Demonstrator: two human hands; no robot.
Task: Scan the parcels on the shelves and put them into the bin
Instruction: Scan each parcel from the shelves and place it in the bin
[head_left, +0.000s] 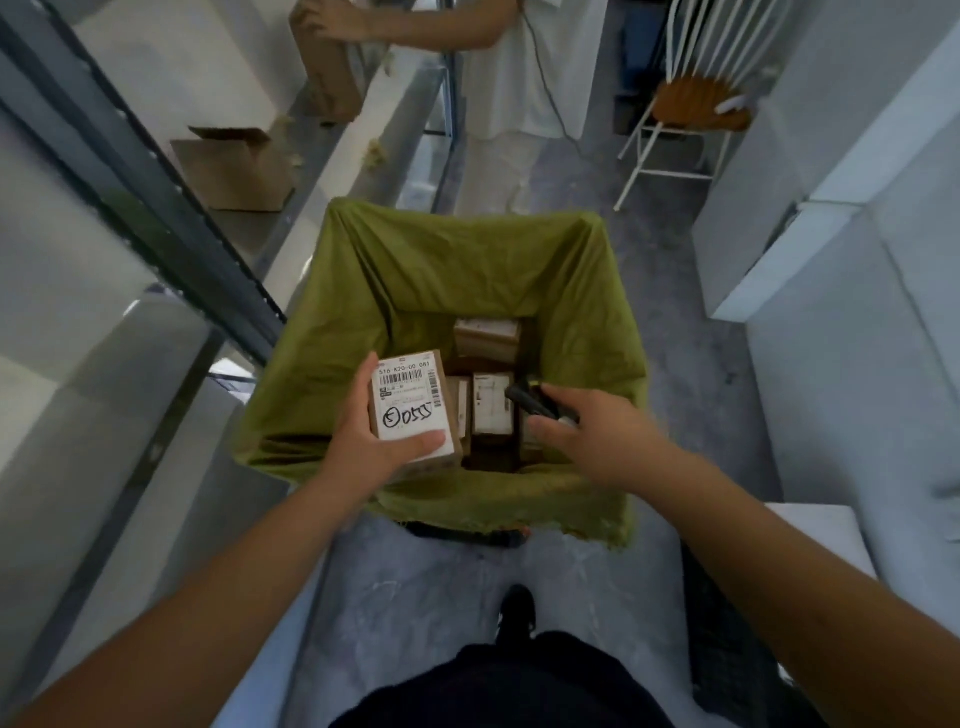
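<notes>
Both hands full: left hand (373, 446) around parcel (413, 410), right hand (592, 441) around scanner (537, 402).

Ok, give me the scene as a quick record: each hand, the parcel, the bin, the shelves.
left hand: holds a small parcel above the bin, white label up
right hand: grips a black scanner over the bin
bin: green liner, several parcels at the bottom
shelves: left side, two cardboard boxes
other person: beyond the bin, a hand on one box
</notes>
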